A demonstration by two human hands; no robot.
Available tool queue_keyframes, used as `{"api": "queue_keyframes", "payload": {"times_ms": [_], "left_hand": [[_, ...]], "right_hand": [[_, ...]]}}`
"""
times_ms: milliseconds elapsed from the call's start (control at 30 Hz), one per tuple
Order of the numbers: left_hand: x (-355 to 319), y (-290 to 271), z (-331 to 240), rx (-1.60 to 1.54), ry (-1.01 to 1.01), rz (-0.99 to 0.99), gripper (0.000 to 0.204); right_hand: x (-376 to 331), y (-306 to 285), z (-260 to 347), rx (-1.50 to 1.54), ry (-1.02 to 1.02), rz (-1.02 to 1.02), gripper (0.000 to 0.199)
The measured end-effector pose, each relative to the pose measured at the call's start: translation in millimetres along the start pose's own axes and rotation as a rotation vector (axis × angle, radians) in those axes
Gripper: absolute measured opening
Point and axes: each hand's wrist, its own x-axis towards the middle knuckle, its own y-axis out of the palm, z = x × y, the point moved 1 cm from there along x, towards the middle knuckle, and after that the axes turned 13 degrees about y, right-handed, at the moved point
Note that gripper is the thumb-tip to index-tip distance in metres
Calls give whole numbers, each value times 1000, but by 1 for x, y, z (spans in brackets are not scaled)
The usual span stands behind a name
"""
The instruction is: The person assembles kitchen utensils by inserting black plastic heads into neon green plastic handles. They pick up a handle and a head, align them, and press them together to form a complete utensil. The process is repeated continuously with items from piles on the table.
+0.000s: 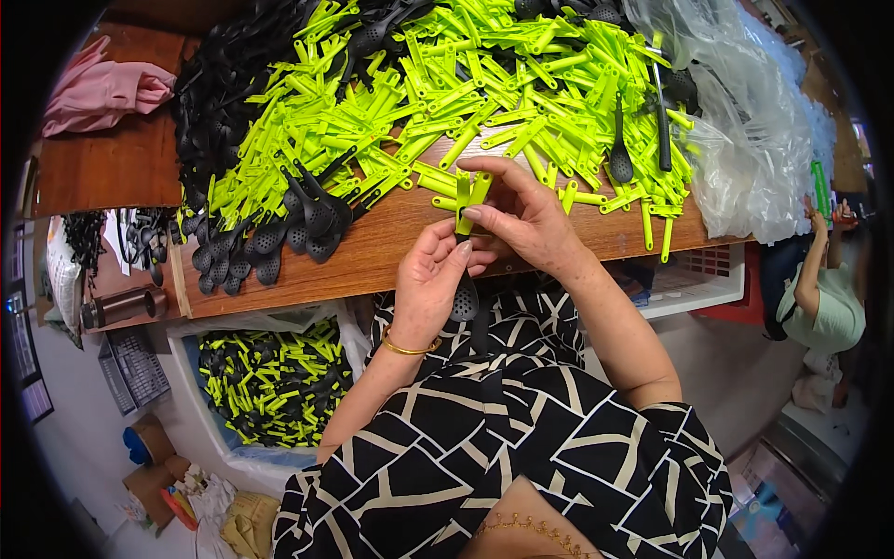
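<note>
My left hand [428, 279], with a gold bangle at the wrist, is closed on a small black perforated spoon [465, 305] at the table's front edge. The spoon's bowl hangs below the fingers. Lime-green handle pieces [478, 193] stand up above the spoon, pinched between the thumb and fingers of my right hand [533, 222]. Both hands nearly touch; where spoon and green pieces meet is partly hidden by the fingers. Just beyond lies a big heap of loose lime-green handles [372, 121]. Several black perforated spoons [312, 214] lie to the left.
A lined bin [191, 373] below left holds many black-and-green pieces. Clear plastic sheeting [745, 121] covers the table's right end. Pink cloth [107, 88] lies far left, a metal flask [123, 307] nearer. A white crate [689, 296] stands under the table; another person [819, 298] is at right.
</note>
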Motion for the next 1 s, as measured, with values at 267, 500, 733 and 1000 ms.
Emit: {"api": "queue_keyframes", "payload": {"times_ms": [267, 500, 733, 1000], "left_hand": [[2, -11, 4, 56, -42, 33, 27], [-18, -20, 3, 270, 47, 60, 22], [-52, -41, -20, 837, 228, 195, 13], [-184, -205, 23, 1156, 117, -266, 18]], "right_hand": [[3, 5, -9, -342, -288, -190, 48], [-21, 32, -16, 155, 35, -36, 50], [-38, 51, -21, 53, 154, 150, 54], [-23, 2, -8, -586, -405, -204, 27]]}}
